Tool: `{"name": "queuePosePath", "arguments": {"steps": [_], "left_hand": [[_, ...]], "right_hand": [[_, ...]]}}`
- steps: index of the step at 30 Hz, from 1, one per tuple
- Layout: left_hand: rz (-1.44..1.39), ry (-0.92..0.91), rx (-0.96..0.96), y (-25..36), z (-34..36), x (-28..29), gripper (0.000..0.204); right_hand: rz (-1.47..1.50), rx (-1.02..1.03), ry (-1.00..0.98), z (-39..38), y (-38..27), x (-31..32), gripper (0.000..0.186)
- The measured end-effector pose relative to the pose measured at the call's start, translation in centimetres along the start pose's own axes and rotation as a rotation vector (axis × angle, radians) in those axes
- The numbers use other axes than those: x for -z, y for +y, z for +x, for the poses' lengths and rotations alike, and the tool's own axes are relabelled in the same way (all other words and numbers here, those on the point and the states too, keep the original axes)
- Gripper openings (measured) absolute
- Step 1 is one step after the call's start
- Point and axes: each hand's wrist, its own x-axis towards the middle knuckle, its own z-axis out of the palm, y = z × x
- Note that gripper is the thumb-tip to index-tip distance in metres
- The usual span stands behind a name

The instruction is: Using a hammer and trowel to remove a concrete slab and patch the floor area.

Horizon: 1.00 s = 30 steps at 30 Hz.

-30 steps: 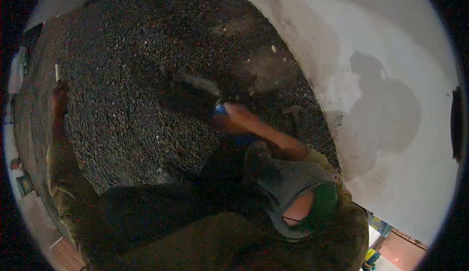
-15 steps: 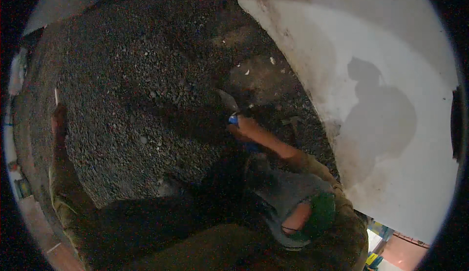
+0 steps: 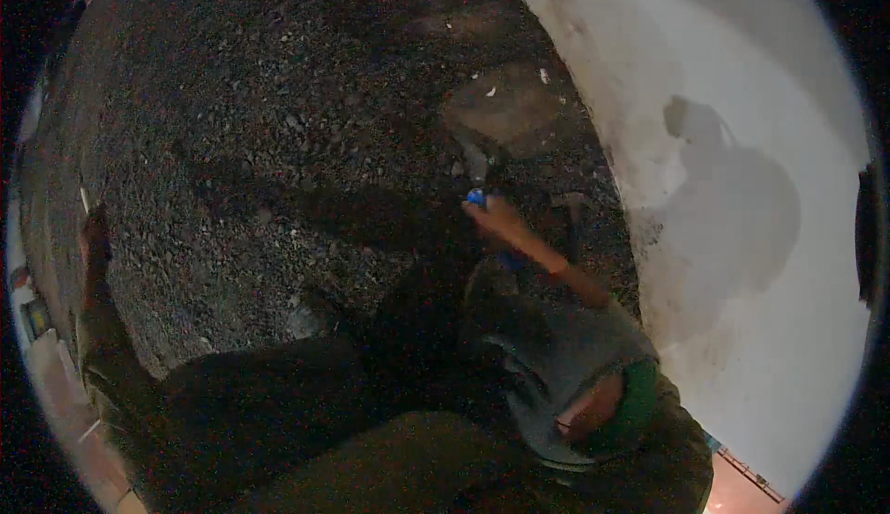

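My right hand (image 3: 503, 222) is closed round the blue handle of a trowel (image 3: 474, 154). Its grey pointed blade, somewhat blurred, is low over the dark gravelly soil, beside a paler brown patch of earth (image 3: 514, 111); whether it touches the ground I cannot tell. Far out at the left rim, my left hand (image 3: 95, 236) is closed on a thin white stick-like thing (image 3: 84, 200) whose kind is unclear. Just right of my right hand a tool shaped like a hammer or small pick (image 3: 572, 203) lies in shadow on the soil.
A pale, dirt-stained wall (image 3: 714, 254) curves along the right side and carries my shadow. Small white bits (image 3: 544, 76) lie on the ground near it. A larger stone (image 3: 304, 319) is close to my legs. Grey and green cloth (image 3: 640, 403) shows at lower right.
The view has shifted. My right hand has carried the trowel forward and to the right, nearer the pale earth patch. My left hand still grips the white stick-like thing.
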Motion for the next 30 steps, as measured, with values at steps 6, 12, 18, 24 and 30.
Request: {"name": "queuePosePath", "arguments": {"steps": [6, 12, 18, 24, 30], "left_hand": [[0.078, 0.127, -0.488, 3.8, 8.4, -2.2, 0.033], [0.108, -0.211, -0.722, 9.1, 9.8, -12.1, 0.030], [0.139, -0.008, -0.413, 6.2, 8.7, -5.0, 0.030], [0.696, 0.132, 0.045, 2.1, 4.5, -2.0, 0.029], [0.092, 0.089, -0.117, 0.9, 2.9, -0.4, 0.030]], "right_hand": [[-0.043, 0.090, -0.183, 2.4, -3.1, -2.6, 0.041], [-0.634, 0.665, -0.196, -0.8, -7.0, -4.2, 0.038], [-0.087, 0.176, -0.227, -1.0, -14.2, 2.4, 0.059], [0.113, -0.122, 0.240, 3.6, -8.0, 12.7, 0.051], [-0.428, 0.317, 0.650, 6.7, 5.4, 20.1, 0.036]]}}
